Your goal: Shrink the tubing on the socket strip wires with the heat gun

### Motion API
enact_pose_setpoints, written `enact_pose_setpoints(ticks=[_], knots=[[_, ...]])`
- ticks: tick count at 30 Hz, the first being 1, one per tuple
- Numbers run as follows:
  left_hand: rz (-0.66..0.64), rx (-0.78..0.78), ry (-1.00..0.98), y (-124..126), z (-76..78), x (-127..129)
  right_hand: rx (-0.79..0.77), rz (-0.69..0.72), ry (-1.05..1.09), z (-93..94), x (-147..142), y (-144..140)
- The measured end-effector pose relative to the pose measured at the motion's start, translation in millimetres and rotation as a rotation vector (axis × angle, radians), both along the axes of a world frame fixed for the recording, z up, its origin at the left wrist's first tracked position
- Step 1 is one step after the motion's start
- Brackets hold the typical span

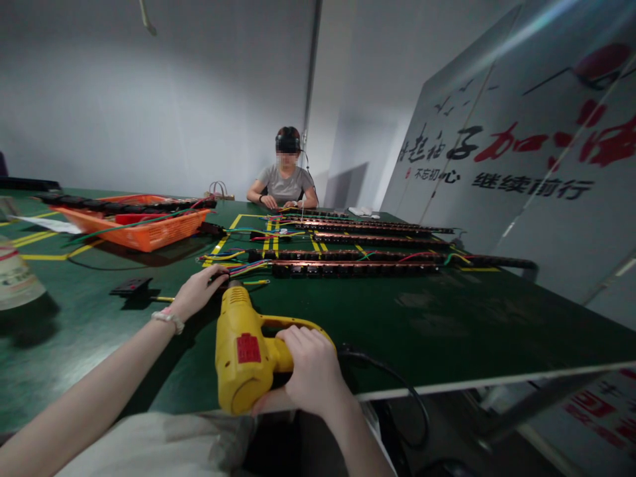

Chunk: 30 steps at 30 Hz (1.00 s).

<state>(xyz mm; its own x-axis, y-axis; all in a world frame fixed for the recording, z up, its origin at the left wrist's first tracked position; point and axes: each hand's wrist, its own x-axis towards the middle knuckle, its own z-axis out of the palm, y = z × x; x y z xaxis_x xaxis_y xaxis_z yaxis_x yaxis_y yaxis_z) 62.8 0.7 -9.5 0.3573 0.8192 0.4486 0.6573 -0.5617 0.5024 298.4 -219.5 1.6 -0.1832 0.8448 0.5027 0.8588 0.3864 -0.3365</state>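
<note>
Partly hidden: right hand (pixel 311 368) grip wraps yellow drill (pixel 243 358) handle; left hand (pixel 199 289) fingertips, grip unclear.

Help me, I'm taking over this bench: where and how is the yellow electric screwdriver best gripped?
By its handle, coming from behind on the near table edge. The yellow electric screwdriver points away toward the power strips; the right hand already wraps that handle, cord trailing right. The left hand rests by its nose.
</note>
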Motion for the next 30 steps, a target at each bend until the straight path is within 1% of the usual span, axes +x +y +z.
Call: enact_pose_setpoints(ticks=[4, 9, 12, 15, 19, 21, 26, 30], knots=[[0.005, -0.033, -0.018, 0.5, 1.1, -1.7, -0.043, -0.024, 0.006, 5.3, 14.6, -2.2], [0.019, -0.019, -0.023, -1.7, 3.1, -0.2, -0.062, -0.099, 0.0, 9.7, 32.2, -7.3], [0.03, -0.02, 0.013, -5.0, 4.8, 2.1, -0.056, -0.152, -0.017, 9.7, 41.3, -8.6], [0.029, 0.028, 0.091, -8.2, 6.1, 4.9, -0.027, -0.199, -0.034, 7.4, 46.2, -9.5], [-0.044, 0.137, 0.224, -9.7, 6.7, 7.1, -0.027, -0.235, -0.032, 5.4, 46.0, -11.9], [-0.078, 0.175, 0.258, -8.9, 6.0, 7.1, -0.03, -0.254, -0.026, 5.8, 44.9, -13.3], [-0.092, 0.204, 0.258, -4.9, 2.2, 5.8, -0.028, -0.263, -0.023, 7.5, 38.8, -16.6], [-0.105, 0.204, 0.263, -1.5, -0.3, 4.6, -0.029, -0.251, -0.015, 6.6, 24.7, -18.8]])
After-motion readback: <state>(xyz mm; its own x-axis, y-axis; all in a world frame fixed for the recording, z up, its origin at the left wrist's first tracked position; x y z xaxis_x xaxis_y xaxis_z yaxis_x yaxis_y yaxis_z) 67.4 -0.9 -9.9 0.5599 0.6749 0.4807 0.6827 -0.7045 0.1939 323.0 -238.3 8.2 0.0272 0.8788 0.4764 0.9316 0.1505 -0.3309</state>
